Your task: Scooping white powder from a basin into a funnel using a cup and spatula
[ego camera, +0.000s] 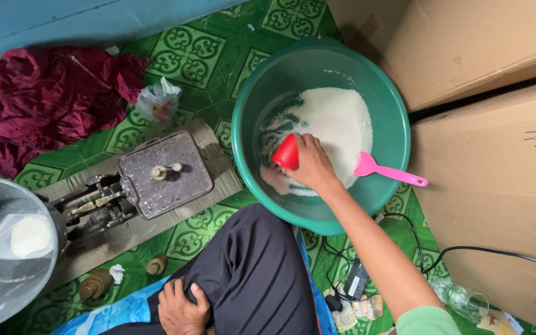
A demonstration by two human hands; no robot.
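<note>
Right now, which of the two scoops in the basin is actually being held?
The red scoop, gripped by the right hand; the pink scoop lies untouched on the white grains.

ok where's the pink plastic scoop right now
In the head view, the pink plastic scoop lies inside the green plastic basin, on its right side, head in the white grains, just right of the right hand.

We are sitting on the floor (200, 49) with the basin (398, 124) lying ahead of our knee (249, 260), and the granules (336, 124) are lying in it. Our right hand (311, 164) is reaching into the basin, its grip closing on a cup (286, 152) over the granules, while a scoop (387, 171) is leaning on the rim to the right. Left of the basin, a balance scale (150, 180) is standing on a board (218, 180), a metal bowl (1, 291) further left. Cardboard boxes (485, 124) are standing right of the basin. Our left hand (181, 307) is resting on our thigh.
</note>
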